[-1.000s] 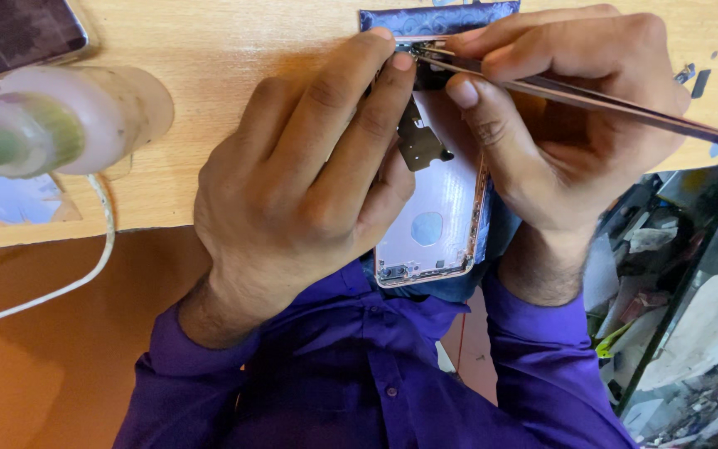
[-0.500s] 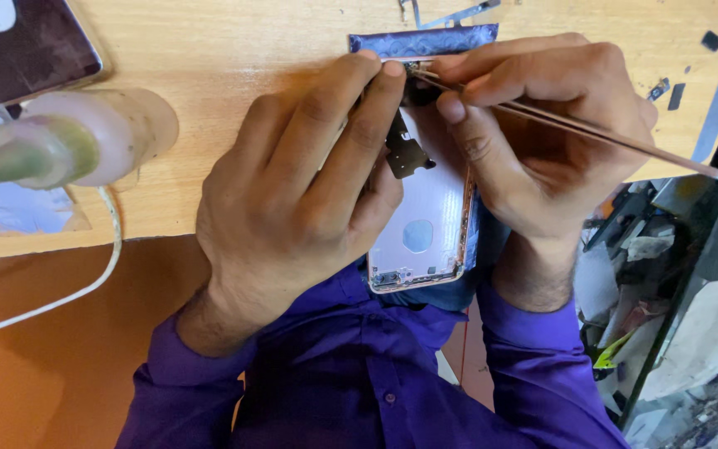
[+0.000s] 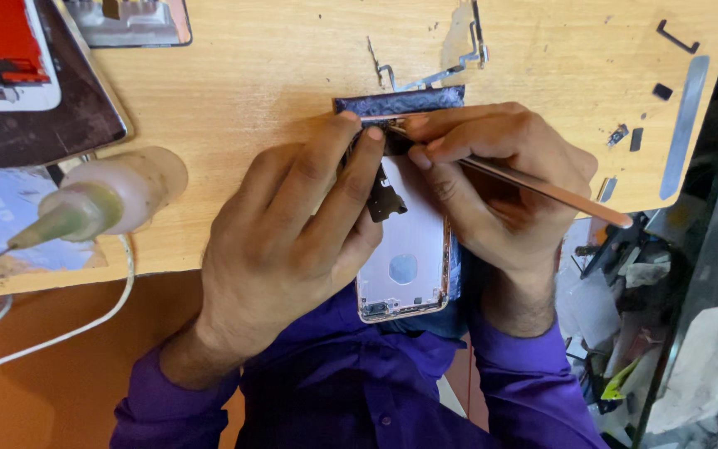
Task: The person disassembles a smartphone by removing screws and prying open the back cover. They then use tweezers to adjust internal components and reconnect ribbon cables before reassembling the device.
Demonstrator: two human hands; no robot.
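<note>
An opened pink phone housing (image 3: 409, 258) lies at the wooden table's near edge, over a dark blue cloth (image 3: 400, 103). My left hand (image 3: 292, 241) grips the housing's left side, with fingers pressed on its upper end. My right hand (image 3: 492, 187) pinches copper-coloured tweezers (image 3: 542, 187), whose tips meet the housing's top just beside my left fingertips. A small dark metal plate (image 3: 386, 201) sits inside the housing. Both purple sleeves show below.
A squeeze bottle (image 3: 101, 204) with a greenish nozzle lies at the left, by a white cable (image 3: 85, 324). Phone parts (image 3: 10, 58) rest at the top left. Small metal pieces (image 3: 459, 62), a steel strip (image 3: 683, 125) and clutter lie at the right.
The view has shifted, so the hands and housing sit lower in the frame. The tweezers have tilted slightly, while both hands keep their hold at the housing's top.
</note>
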